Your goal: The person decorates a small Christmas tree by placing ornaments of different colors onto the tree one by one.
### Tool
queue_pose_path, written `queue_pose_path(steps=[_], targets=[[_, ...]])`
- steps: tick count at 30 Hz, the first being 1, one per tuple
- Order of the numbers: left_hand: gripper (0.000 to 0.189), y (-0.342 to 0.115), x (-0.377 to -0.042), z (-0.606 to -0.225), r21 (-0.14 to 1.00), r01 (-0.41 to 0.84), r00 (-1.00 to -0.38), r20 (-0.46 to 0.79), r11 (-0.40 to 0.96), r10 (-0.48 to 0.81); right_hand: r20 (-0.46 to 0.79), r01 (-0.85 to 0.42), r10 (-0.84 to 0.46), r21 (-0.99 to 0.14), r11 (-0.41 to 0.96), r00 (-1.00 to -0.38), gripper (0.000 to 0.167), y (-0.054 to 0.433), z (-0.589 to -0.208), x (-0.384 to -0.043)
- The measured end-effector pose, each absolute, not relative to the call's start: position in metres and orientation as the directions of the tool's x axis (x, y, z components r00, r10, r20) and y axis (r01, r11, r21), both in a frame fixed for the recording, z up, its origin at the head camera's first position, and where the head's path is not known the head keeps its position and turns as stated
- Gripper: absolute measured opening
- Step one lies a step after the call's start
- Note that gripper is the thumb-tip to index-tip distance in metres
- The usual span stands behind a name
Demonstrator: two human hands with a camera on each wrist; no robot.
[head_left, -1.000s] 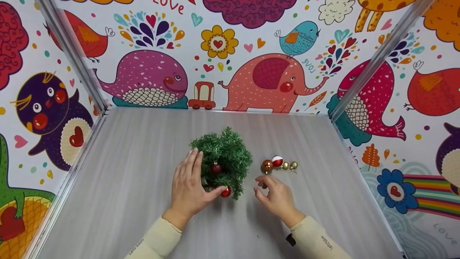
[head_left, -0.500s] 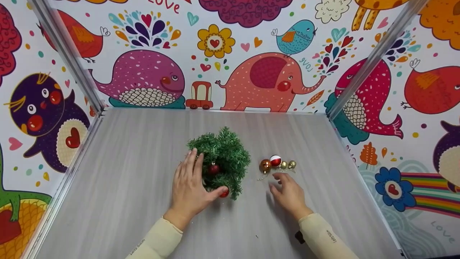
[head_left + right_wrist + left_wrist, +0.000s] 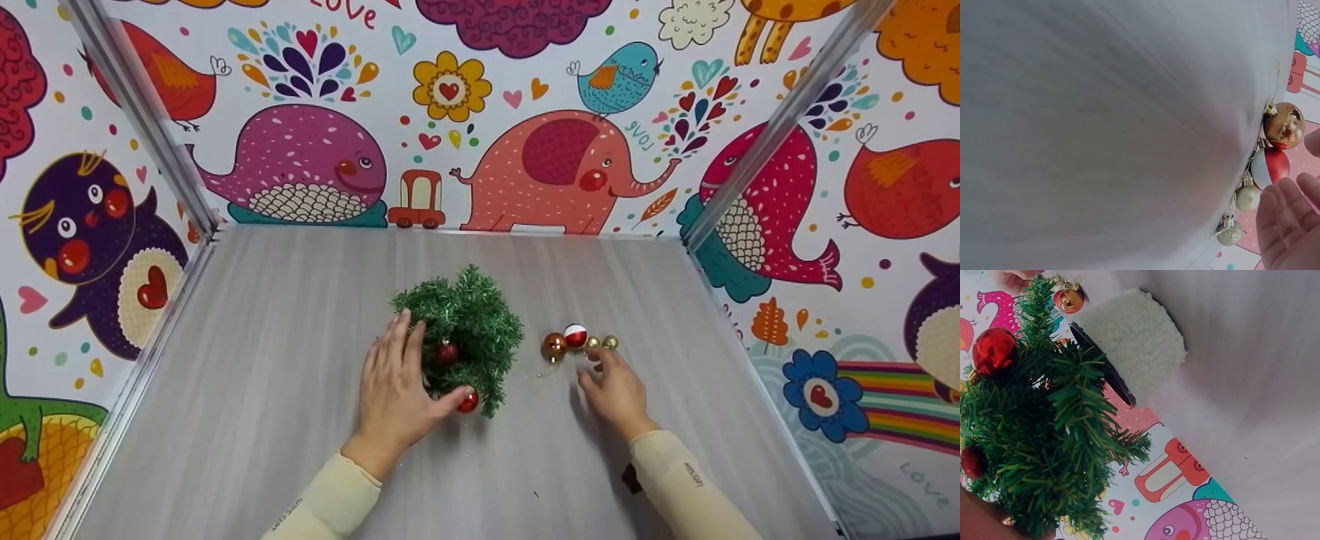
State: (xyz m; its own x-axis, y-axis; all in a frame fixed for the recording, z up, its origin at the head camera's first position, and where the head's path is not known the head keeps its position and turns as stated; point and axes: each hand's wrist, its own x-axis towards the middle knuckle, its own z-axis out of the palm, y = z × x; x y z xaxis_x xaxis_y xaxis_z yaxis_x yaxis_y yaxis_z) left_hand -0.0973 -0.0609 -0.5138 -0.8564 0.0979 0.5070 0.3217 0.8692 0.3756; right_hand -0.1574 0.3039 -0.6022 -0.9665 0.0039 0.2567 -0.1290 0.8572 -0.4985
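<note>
A small artificial Christmas tree (image 3: 480,307) stands on the table, with dark red and bright red baubles (image 3: 467,400) on it. My left hand (image 3: 394,386) lies along the tree's left side, fingers fairly straight, thumb at the bright red bauble. The left wrist view shows the tree's white fuzzy base (image 3: 1134,343). Right of the tree sit a copper bauble (image 3: 553,346), a red-and-white bauble (image 3: 575,335) and two small gold baubles (image 3: 610,343). My right hand (image 3: 619,390) reaches to these, fingertips right at the nearer gold one, fingers loosely extended in the right wrist view.
The grey table (image 3: 300,300) is bounded by printed walls (image 3: 300,165) at the back and sides, with metal corner posts (image 3: 142,120). A thin gold cord (image 3: 544,373) trails from the copper bauble. A tiny dark scrap (image 3: 535,494) lies near the front.
My right hand has moved right and a little forward, from beside the copper bauble to the small gold ones. A gold cord now shows by the copper bauble. My left hand has stayed at the tree.
</note>
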Motion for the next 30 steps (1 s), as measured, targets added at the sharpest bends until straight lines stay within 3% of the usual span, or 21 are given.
queue_pose_path(steps=[13,19,30], targets=[[0.111,-0.062,-0.097,-0.515,0.39,0.324,-0.86,0.502,0.862,0.096,0.347,-0.243,-0.078,-0.465,0.851,-0.935,0.044,0.284,-0.605,-0.181],[0.109,-0.062,-0.098,-0.515,0.381,0.325,-0.856,0.508,0.866,0.097,0.305,-0.215,-0.095,-0.389,0.896,-0.948,0.05,0.278,-0.607,-0.19],[0.111,-0.062,-0.098,-0.514,0.37,0.334,-0.84,0.535,0.867,0.095,0.267,-0.197,-0.115,-0.304,0.932,-0.957,0.047,0.273,-0.609,-0.195]])
